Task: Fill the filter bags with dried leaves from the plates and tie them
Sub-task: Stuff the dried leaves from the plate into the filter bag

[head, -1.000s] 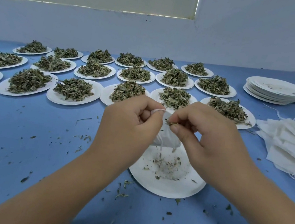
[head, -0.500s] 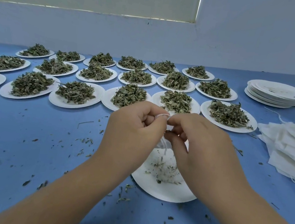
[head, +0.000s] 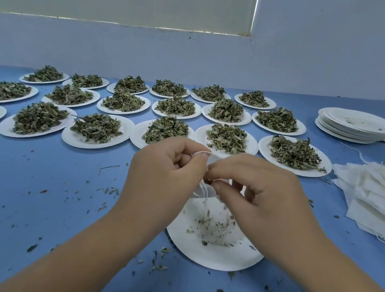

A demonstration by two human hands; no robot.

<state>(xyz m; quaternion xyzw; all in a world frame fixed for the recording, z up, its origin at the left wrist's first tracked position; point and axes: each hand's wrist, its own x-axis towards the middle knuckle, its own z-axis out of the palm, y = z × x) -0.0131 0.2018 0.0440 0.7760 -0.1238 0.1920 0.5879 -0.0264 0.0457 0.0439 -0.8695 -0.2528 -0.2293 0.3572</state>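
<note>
Left hand (head: 168,172) and right hand (head: 261,195) pinch the string (head: 201,152) of a filter bag (head: 213,160). Tying seems underway. The knot next needs tightening.

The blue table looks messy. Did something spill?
Yes: bits of dried leaf lie scattered over the blue table, off the plates. They are thickest around the nearly empty plate below the left hand and right hand, which grip the filter bag. They look spilled, since leaves belong on plates or in bags.

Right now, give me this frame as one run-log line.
phase: tying | left hand: grips drawstring | right hand: pinches filter bag top | below: nearly empty plate
</note>
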